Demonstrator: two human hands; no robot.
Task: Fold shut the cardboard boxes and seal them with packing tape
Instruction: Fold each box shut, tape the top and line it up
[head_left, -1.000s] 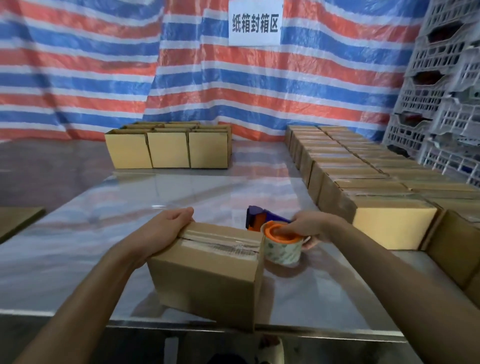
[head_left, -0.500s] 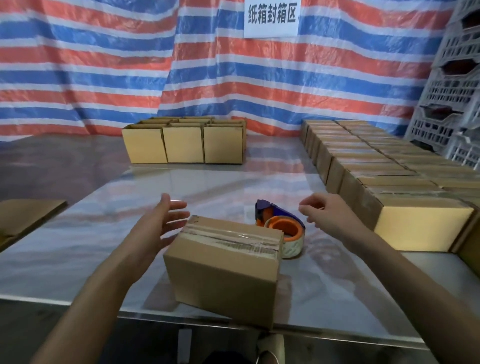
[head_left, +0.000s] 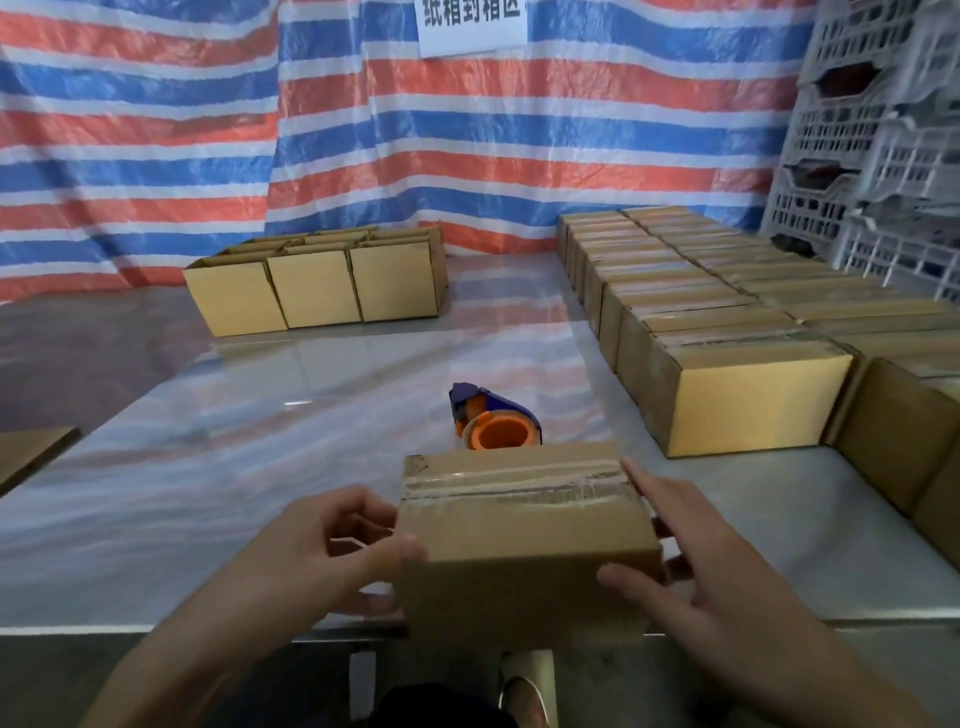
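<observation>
Box: the taped cardboard box (head_left: 524, 525) is at the near edge of the table (head_left: 208, 467), flaps closed, with a clear tape strip along its top seam. Its front face hangs past the table edge; whether its base rests on the surface cannot be told.
Left hand: the left hand (head_left: 337, 551) grips the box's left end. The forearm comes up from the lower left, the thumb lies on the front face near the top corner, and the fingers curl round the end.
Right hand: the right hand (head_left: 691, 561) is flat against the right end, fingers nearly straight along the top edge, thumb stretched onto the front face.
Tape dispenser: the blue-and-orange tape dispenser (head_left: 496, 418) lies just behind the box, touched by neither hand.
Right side: rows of sealed boxes (head_left: 727, 332) run back along the table.
Rear left: a cluster of open boxes (head_left: 311, 280).
Far left: flat cardboard (head_left: 31, 452).
Backdrop: a striped tarpaulin (head_left: 363, 130) bearing a white sign (head_left: 470, 21), with plastic crates (head_left: 883, 130) stacked at the right.
</observation>
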